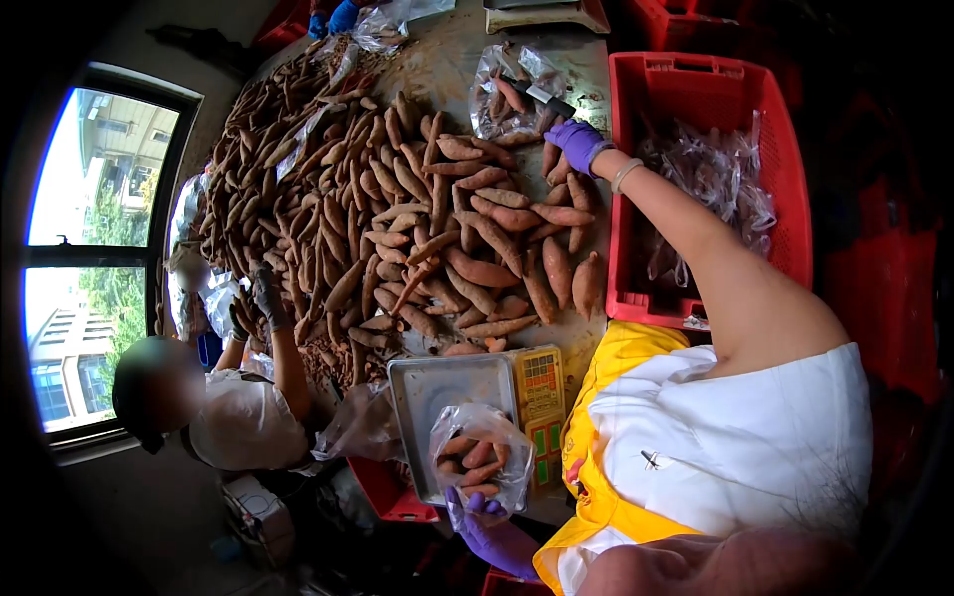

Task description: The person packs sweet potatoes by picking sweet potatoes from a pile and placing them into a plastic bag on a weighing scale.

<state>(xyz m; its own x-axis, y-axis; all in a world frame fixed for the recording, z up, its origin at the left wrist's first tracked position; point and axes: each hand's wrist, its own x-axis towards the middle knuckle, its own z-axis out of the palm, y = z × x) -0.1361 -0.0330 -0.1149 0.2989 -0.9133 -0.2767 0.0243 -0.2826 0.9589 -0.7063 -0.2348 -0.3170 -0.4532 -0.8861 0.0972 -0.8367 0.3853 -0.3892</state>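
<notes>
In the head view my left hand (489, 531), in a purple glove, grips the edge of a clear plastic bag (517, 452). Several sweet potatoes (479, 455) lie inside the bag, which rests over the near part of the scale's metal pan (405, 382). My right hand (576, 144), also gloved in purple, is stretched out to the table's edge. Its fingers curl over a sweet potato (551, 159) there. Close beside that hand, a black-handled object (558, 106) lies across another filled clear bag (487, 104); its kind is unclear.
A large heap of sweet potatoes (397, 214) covers much of the table. The scale's yellow panel (543, 392) faces me. A red crate (792, 189) holds crumpled plastic bags (730, 179). Across the heap, a co-worker's gloved hand (268, 298) reaches in; blue gloves (343, 17) show at the far end.
</notes>
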